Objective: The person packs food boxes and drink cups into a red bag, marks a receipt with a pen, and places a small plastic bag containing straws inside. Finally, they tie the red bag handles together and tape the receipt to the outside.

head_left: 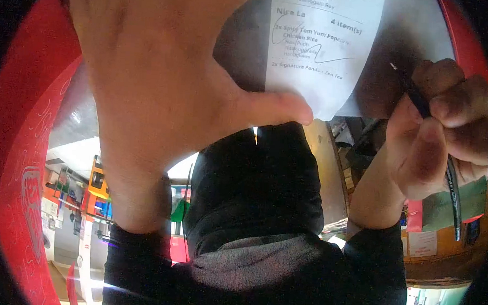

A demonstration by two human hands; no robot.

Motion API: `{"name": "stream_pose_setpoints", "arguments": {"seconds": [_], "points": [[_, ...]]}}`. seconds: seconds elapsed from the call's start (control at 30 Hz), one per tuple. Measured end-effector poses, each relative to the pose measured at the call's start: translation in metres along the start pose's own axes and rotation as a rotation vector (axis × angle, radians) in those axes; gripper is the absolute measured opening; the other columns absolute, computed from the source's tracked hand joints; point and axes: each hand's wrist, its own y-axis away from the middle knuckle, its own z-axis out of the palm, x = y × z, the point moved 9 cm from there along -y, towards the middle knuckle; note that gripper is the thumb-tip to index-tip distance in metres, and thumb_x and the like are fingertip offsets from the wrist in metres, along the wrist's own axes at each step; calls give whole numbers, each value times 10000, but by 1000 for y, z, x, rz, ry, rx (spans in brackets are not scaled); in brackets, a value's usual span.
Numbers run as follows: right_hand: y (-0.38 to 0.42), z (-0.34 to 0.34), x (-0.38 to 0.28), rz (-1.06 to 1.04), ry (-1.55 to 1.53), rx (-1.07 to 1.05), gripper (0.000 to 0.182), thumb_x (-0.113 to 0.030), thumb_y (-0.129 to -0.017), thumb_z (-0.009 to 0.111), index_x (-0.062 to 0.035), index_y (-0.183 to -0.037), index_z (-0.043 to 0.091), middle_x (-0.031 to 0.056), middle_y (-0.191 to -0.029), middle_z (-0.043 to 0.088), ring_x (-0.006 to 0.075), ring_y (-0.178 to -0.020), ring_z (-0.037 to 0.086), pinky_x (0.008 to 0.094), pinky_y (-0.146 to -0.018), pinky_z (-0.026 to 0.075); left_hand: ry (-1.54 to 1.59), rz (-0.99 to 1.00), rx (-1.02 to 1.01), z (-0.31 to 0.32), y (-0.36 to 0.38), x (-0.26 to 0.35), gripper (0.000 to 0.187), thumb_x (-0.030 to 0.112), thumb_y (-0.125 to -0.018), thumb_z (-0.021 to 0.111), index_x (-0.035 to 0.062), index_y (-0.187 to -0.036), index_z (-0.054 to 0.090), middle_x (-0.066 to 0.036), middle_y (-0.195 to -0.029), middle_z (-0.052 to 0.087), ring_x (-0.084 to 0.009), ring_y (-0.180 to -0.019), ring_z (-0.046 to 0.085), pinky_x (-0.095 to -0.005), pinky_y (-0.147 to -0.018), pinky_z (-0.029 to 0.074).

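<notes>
A white printed receipt (314, 79) lies on a grey metallic surface (249, 59) at the top. It lists food and drink items, and handwritten pen strokes curve across its middle lines. My left hand (160, 65) is spread flat, palm down, left of the receipt, its thumb stretched over the lower part of the paper. The other fingertips run out of view at the top. To the right of the receipt, my right hand (438, 124) grips a black pen (453, 180) between thumb and fingers. The pen's tip points up and left, apart from the paper.
Red panels (27, 80) with white printing curve along the left side, with more red at the upper right. Below the surface edge are my dark-clothed body (259, 181), a brown cardboard box (443, 251) and orange equipment (98, 178) at lower left.
</notes>
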Motion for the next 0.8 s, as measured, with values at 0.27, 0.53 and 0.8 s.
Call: {"name": "stream_pose_setpoints", "arguments": {"seconds": [0.27, 0.53, 0.8], "points": [[3, 12, 1, -61, 198, 171, 240, -98, -851, 767, -83, -969, 558, 145, -1019, 589, 202, -741, 561, 309, -557, 471, 0, 1, -1, 1, -3, 2, 857, 571, -630, 805, 298, -1405, 560, -169, -1581, 313, -406, -1430, 301, -651, -1100, 238], [-23, 52, -2, 25, 153, -36, 295, 107, -742, 718, -52, -910, 533, 162, -937, 593, 148, -632, 564, 256, -534, 484, 6, -7, 0, 0, -6, 3, 876, 590, -618, 806, 305, -1408, 557, -167, -1585, 310, -410, -1435, 293, -657, -1102, 231], [-30, 58, -1, -105, 204, -23, 294, 132, -750, 699, -30, -945, 551, 158, -907, 601, 151, -650, 587, 282, -565, 504, 9, 1, 6, 0, -9, 5, 895, 609, -605, 808, 312, -1411, 555, -165, -1589, 306, -414, -1440, 284, -663, -1104, 224]]}}
